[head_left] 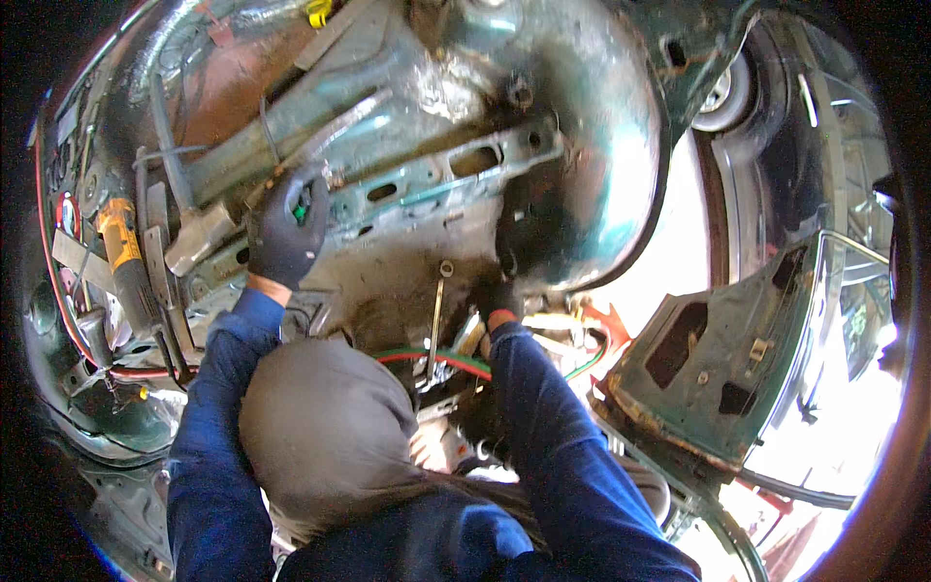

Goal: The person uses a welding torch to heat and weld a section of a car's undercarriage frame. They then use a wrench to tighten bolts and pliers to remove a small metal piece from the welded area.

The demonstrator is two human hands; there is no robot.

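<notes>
My left hand point(288, 228), in a black glove, is at the edge of a pierced metal rail point(417, 179) on a green car body. Its fingers curl round, and a small green bit shows between them; I cannot make out what they hold. In the shadow below the rounded wheel housing point(611, 165) is my right hand point(493, 296), also gloved in black. Its fingers are lost in the dark, so their grip is hidden. Left of it, a long wrench point(437, 315) lies with its ring end toward the rail.
On the left lies a yellow and black angle grinder point(120, 238) among metal bars. Red and green hoses point(456, 362) run below the wrench. A bare green car door point(718, 359) stands at the right, with a dark vehicle point(776, 155) beyond. My bent knee point(325, 427) is between my arms.
</notes>
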